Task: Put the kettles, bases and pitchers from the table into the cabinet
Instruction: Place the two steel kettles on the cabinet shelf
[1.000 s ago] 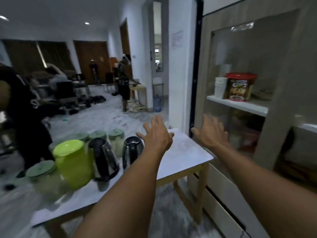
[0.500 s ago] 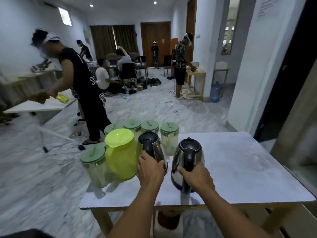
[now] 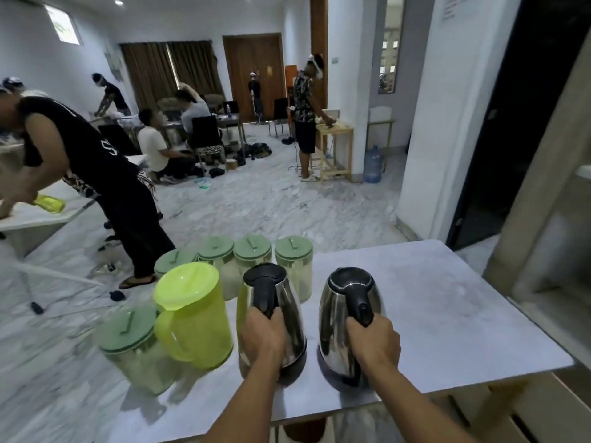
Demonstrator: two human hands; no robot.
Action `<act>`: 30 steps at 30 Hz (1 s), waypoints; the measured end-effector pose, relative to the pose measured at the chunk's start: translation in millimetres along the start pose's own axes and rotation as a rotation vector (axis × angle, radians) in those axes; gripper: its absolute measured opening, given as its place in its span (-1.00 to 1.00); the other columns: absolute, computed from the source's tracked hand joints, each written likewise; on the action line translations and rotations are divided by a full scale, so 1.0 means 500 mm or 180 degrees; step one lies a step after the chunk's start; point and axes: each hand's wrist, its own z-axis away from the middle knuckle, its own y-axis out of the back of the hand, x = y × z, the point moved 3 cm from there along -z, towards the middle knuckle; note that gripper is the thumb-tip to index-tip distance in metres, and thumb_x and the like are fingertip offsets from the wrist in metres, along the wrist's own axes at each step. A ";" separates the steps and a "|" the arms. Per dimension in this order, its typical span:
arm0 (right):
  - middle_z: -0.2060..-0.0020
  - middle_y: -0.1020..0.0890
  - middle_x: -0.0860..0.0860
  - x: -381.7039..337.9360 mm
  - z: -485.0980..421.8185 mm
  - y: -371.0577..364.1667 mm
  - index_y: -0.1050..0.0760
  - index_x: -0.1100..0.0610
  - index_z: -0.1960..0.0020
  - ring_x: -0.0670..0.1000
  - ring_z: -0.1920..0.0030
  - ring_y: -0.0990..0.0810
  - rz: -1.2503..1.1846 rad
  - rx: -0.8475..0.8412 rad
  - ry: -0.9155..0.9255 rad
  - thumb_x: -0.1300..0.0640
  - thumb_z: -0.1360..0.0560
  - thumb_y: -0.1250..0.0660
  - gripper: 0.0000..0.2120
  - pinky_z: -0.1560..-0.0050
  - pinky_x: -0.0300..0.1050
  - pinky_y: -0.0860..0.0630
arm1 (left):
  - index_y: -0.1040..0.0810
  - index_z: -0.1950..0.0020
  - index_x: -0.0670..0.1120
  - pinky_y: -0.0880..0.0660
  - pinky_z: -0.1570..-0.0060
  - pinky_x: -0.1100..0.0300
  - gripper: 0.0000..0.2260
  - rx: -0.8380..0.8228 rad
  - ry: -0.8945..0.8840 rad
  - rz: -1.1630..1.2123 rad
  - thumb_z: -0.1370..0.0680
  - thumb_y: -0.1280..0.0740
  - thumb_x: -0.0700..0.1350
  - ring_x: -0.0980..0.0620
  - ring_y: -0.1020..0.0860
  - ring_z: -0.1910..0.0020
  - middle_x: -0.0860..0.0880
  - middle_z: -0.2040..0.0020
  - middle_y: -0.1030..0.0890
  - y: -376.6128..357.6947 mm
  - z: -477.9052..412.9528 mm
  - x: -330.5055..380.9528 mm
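Head view looks down on a pale marble-patterned surface (image 3: 447, 308) where two stainless-steel electric kettles stand upright, long axes vertical, black handles turned toward the camera and spouts pointing away. Left kettle (image 3: 271, 318) sits on a dark round base (image 3: 295, 369); the left hand (image 3: 263, 337) is clenched around the lower part of its black plastic handle, fingers wrapped so the shiny pear-shaped body lies just beyond the knuckles. Right kettle (image 3: 339, 321) stands just beside it, apart by a narrow gap, on its own dark base (image 3: 332, 378); the right hand (image 3: 374, 342) grasps its handle the same way, thumb side up against the black grip. Whether either kettle is raised off its base cannot be told. Touching the left kettle's far side is a translucent lime-green plastic pitcher (image 3: 195, 314) with a matching lid, its loop handle facing the camera. Around it stand clear pitchers with sage-green lids: one (image 3: 134, 346) at the near left, four more (image 3: 252, 260) in a row behind the kettles.
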 end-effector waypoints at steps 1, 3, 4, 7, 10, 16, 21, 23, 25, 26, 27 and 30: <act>0.21 -0.61 0.12 -0.007 0.013 0.021 -0.56 0.14 0.11 0.19 0.17 -0.54 -0.0033 0.0113 0.0023 0.04 -0.47 -0.33 -0.84 0.18 -0.07 -0.42 | -0.55 -0.13 -0.27 -0.38 0.10 0.12 -0.68 -0.0057 -0.0100 0.0016 -0.56 -0.34 -0.03 -0.25 -0.57 -0.10 -0.26 -0.08 -0.63 0.011 0.013 0.012; 0.22 -0.60 0.12 -0.018 0.051 0.073 -0.54 0.12 0.15 0.19 0.19 -0.52 -0.0157 0.0369 0.0086 0.05 -0.47 -0.35 -0.86 0.18 -0.06 -0.42 | -0.58 -0.11 -0.28 -0.41 0.06 0.10 -0.65 -0.0184 -0.0338 0.0081 -0.53 -0.35 0.00 -0.26 -0.57 -0.10 -0.27 -0.07 -0.63 0.043 0.047 0.038; 0.22 -0.60 0.13 -0.022 0.078 0.104 -0.54 0.13 0.16 0.20 0.20 -0.52 -0.0259 0.0515 0.0103 0.05 -0.46 -0.35 -0.86 0.19 -0.06 -0.43 | -0.59 -0.09 -0.27 -0.43 0.05 0.09 -0.64 -0.0266 -0.0495 0.0164 -0.52 -0.36 0.02 -0.26 -0.57 -0.08 -0.26 -0.05 -0.64 0.062 0.069 0.053; 0.26 -0.58 0.12 -0.035 0.179 0.221 -0.54 0.12 0.21 0.15 0.28 -0.48 -0.0594 0.1025 0.0098 0.08 -0.44 -0.36 -0.88 0.26 -0.08 -0.38 | -0.64 -0.07 -0.22 -0.43 0.13 0.14 -0.64 -0.0590 -0.1073 0.0440 -0.46 -0.38 0.04 -0.22 -0.60 0.04 -0.23 0.01 -0.68 0.118 0.161 0.109; 0.30 -0.58 0.09 -0.051 0.295 0.369 -0.56 0.15 0.20 0.17 0.26 -0.51 -0.0723 0.1701 0.0065 0.08 -0.41 -0.34 -0.87 0.25 -0.10 -0.38 | -0.65 0.03 -0.23 -0.38 0.16 0.17 -0.67 -0.0994 -0.1520 0.0620 -0.46 -0.39 0.04 -0.14 -0.49 0.21 -0.22 0.14 -0.64 0.172 0.290 0.175; 0.14 -0.71 0.13 -0.047 0.519 0.683 -0.67 0.14 0.07 0.25 0.07 -0.65 -0.0667 0.3099 0.0037 -0.02 -0.32 -0.34 -0.70 0.01 0.01 -0.60 | -0.60 0.14 -0.10 -0.39 0.14 0.17 -0.82 -0.1825 -0.2375 0.1118 -0.41 -0.34 -0.01 -0.14 -0.48 0.21 -0.13 0.19 -0.60 0.220 0.588 0.301; 0.15 -0.70 0.11 -0.002 0.687 0.893 -0.67 0.14 0.09 0.21 0.11 -0.62 -0.0668 0.3955 0.0022 0.02 -0.36 -0.34 -0.75 0.10 -0.05 -0.53 | -0.61 0.17 -0.17 -0.52 0.16 0.11 -0.77 -0.2496 -0.2663 0.1595 -0.41 -0.32 -0.01 -0.17 -0.59 0.19 -0.13 0.24 -0.64 0.243 0.857 0.380; 0.23 -0.68 0.09 0.017 0.734 0.963 -0.65 0.14 0.15 0.19 0.15 -0.64 -0.0650 0.4207 0.0049 0.04 -0.36 -0.33 -0.79 0.16 -0.05 -0.54 | -0.66 0.13 -0.20 -0.56 0.13 0.10 -0.71 -0.2736 -0.2801 0.1806 -0.39 -0.30 0.00 -0.20 -0.63 0.15 -0.18 0.19 -0.68 0.239 0.955 0.408; 0.27 -0.66 0.07 0.037 0.768 1.031 -0.63 0.13 0.16 0.18 0.16 -0.64 -0.0623 0.4443 0.0024 0.04 -0.36 -0.33 -0.81 0.19 -0.08 -0.51 | -0.65 0.19 -0.18 -0.51 0.27 0.14 -0.74 -0.2995 -0.3030 0.1921 -0.40 -0.30 0.00 -0.16 -0.63 0.20 -0.16 0.22 -0.68 0.227 1.047 0.433; 0.24 -0.67 0.08 0.047 0.779 1.067 -0.64 0.13 0.13 0.19 0.14 -0.64 -0.0600 0.4565 0.0006 0.03 -0.36 -0.33 -0.79 0.17 -0.08 -0.51 | -0.61 0.25 -0.15 -0.45 0.37 0.18 -0.78 -0.3093 -0.3154 0.1965 -0.41 -0.30 -0.01 -0.12 -0.62 0.25 -0.14 0.25 -0.67 0.219 1.091 0.446; 0.20 -0.68 0.09 0.059 0.787 1.104 -0.65 0.13 0.10 0.20 0.12 -0.64 -0.0580 0.4685 -0.0010 0.02 -0.36 -0.33 -0.76 0.13 -0.08 -0.52 | -0.59 0.29 -0.12 -0.38 0.46 0.21 -0.80 -0.3165 -0.3256 0.2000 -0.42 -0.31 -0.02 -0.09 -0.60 0.29 -0.12 0.28 -0.66 0.211 1.133 0.459; 0.12 -0.70 0.11 0.095 0.788 1.217 -0.66 0.15 0.01 0.22 0.05 -0.66 -0.0570 0.5005 -0.0072 -0.03 -0.34 -0.35 -0.67 -0.02 0.01 -0.61 | -0.61 0.24 -0.15 -0.37 0.44 0.22 -0.78 -0.3254 -0.3432 0.2103 -0.42 -0.30 -0.01 -0.09 -0.58 0.32 -0.12 0.28 -0.65 0.165 1.244 0.505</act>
